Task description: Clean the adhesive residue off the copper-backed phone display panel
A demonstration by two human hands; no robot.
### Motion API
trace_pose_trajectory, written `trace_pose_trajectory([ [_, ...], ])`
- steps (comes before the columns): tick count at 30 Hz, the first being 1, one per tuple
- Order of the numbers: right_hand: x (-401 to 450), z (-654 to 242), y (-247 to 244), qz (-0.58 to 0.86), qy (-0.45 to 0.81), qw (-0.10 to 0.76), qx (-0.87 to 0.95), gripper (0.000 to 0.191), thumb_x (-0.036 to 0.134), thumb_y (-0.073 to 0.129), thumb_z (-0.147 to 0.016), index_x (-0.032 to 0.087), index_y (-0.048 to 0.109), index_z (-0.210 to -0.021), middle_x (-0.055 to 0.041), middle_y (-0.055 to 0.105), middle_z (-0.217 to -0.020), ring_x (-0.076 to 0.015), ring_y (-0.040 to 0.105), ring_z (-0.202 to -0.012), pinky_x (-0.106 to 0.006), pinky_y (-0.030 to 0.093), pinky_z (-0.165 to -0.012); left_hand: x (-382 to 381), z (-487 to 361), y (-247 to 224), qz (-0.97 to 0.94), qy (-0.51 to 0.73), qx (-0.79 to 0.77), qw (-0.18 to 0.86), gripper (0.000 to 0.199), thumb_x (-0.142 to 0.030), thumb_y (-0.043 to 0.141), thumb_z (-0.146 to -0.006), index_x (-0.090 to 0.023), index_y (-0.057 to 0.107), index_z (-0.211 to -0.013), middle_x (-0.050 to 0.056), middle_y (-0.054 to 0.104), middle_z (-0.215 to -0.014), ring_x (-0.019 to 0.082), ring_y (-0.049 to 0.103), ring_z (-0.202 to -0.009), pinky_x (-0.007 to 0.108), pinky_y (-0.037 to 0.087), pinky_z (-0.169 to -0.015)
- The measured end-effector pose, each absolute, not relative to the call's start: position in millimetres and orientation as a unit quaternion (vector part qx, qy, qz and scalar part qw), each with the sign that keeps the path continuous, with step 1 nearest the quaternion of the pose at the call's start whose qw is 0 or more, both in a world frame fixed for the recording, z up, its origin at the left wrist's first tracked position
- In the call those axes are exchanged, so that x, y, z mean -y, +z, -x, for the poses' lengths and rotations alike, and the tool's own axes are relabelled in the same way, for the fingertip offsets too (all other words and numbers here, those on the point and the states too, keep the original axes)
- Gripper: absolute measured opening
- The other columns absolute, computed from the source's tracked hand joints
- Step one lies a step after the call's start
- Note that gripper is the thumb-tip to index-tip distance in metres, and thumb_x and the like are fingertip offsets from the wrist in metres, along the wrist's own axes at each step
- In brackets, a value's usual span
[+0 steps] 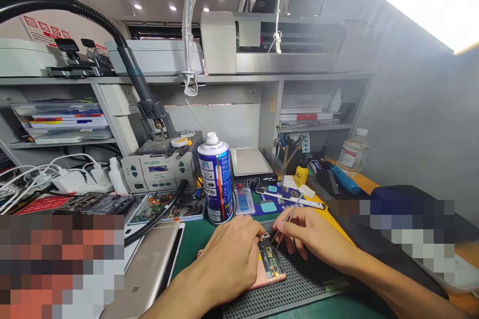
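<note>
Grey shelving (232, 79) runs along the far side of a bench covered by a dark green work mat (192, 244), with bright ceiling lights behind. On a dark grey rubber mat with a honeycomb of holes (310, 274) lies a pink-backed phone with its inner circuitry bared (272, 259). Taking that phone as the clock's centre, the left hand (235, 246) sits at nine to ten o'clock, its fingers bent over the phone's edge; whether they pinch anything there is hidden. The right hand (312, 234), at two o'clock, grips slim silver metal tweezers (286, 222) between thumb and fingers, their points down at the circuitry; contact cannot be made out.

A tall blue spray can with a white cap (216, 184) stands at eleven o'clock, and a pale grey soldering station with a small display (157, 172) at ten. A flat gold device with a "mi" logo (145, 269) lies at nine. Toward one o'clock stands a small yellow bottle with a black top (301, 175).
</note>
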State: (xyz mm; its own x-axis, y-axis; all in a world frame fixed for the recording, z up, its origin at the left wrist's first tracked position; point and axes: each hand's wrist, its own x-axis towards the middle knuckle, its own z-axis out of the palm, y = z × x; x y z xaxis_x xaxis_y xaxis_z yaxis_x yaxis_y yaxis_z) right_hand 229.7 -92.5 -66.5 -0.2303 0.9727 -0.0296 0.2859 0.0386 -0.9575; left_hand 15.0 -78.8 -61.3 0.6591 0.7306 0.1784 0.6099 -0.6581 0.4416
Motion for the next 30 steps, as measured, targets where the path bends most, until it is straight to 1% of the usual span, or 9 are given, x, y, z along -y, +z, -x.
trace_pose_trajectory([
  [6,91,-232,-67,0.509,0.466,0.366,0.624,0.029,0.041,0.062,-0.090,0.015,0.064,-0.079,-0.0008,0.066,-0.070,-0.0098,0.056,-0.050,-0.016,0.039,-0.036,78,-13,-64,-0.898,0.162,-0.374,0.164,0.025,-0.016,0.041,-0.096,-0.021,0.064,-0.103,0.004,0.066,-0.100,0.022,0.061,-0.095,0.038,0.051,-0.086],
  [12,98,-232,-63,0.488,0.480,0.355,0.636,0.034,0.047,0.063,-0.092,0.015,0.066,-0.082,-0.0025,0.068,-0.075,-0.0105,0.058,-0.053,-0.017,0.041,-0.039,76,-12,-65,-0.905,0.157,-0.365,0.150,0.026,-0.015,0.042,-0.095,-0.023,0.064,-0.106,0.004,0.066,-0.102,0.021,0.061,-0.098,0.037,0.050,-0.087],
  [16,102,-228,-62,0.486,0.476,0.337,0.651,0.033,0.047,0.065,-0.092,0.015,0.072,-0.089,0.0023,0.061,-0.062,-0.0095,0.054,-0.050,-0.016,0.040,-0.041,74,-11,-64,-0.907,0.150,-0.365,0.146,0.027,-0.016,0.040,-0.096,-0.022,0.065,-0.106,0.005,0.067,-0.102,0.022,0.062,-0.098,0.037,0.051,-0.088],
  [21,98,-228,-64,0.503,0.462,0.329,0.653,0.039,0.050,0.067,-0.089,0.012,0.075,-0.081,0.0013,0.062,-0.057,-0.0088,0.051,-0.045,-0.017,0.040,-0.041,75,-6,-58,-0.910,0.141,-0.362,0.146,0.028,-0.017,0.040,-0.096,-0.021,0.066,-0.104,0.006,0.068,-0.103,0.023,0.063,-0.097,0.037,0.052,-0.087],
  [26,97,-228,-63,0.527,0.456,0.306,0.648,0.042,0.052,0.069,-0.087,0.013,0.075,-0.074,0.0002,0.063,-0.053,-0.0089,0.050,-0.042,-0.019,0.037,-0.042,74,-3,-54,-0.911,0.131,-0.359,0.153,0.028,-0.014,0.043,-0.092,-0.021,0.067,-0.106,0.005,0.068,-0.102,0.023,0.064,-0.096,0.037,0.053,-0.086],
  [30,98,-226,-66,0.522,0.470,0.313,0.639,0.039,0.051,0.069,-0.086,0.013,0.075,-0.077,0.0009,0.063,-0.053,-0.0094,0.051,-0.042,-0.019,0.037,-0.041,72,-4,-54,-0.913,0.130,-0.356,0.152,0.027,-0.014,0.044,-0.092,-0.020,0.067,-0.104,0.005,0.067,-0.100,0.023,0.063,-0.096,0.038,0.053,-0.086],
])
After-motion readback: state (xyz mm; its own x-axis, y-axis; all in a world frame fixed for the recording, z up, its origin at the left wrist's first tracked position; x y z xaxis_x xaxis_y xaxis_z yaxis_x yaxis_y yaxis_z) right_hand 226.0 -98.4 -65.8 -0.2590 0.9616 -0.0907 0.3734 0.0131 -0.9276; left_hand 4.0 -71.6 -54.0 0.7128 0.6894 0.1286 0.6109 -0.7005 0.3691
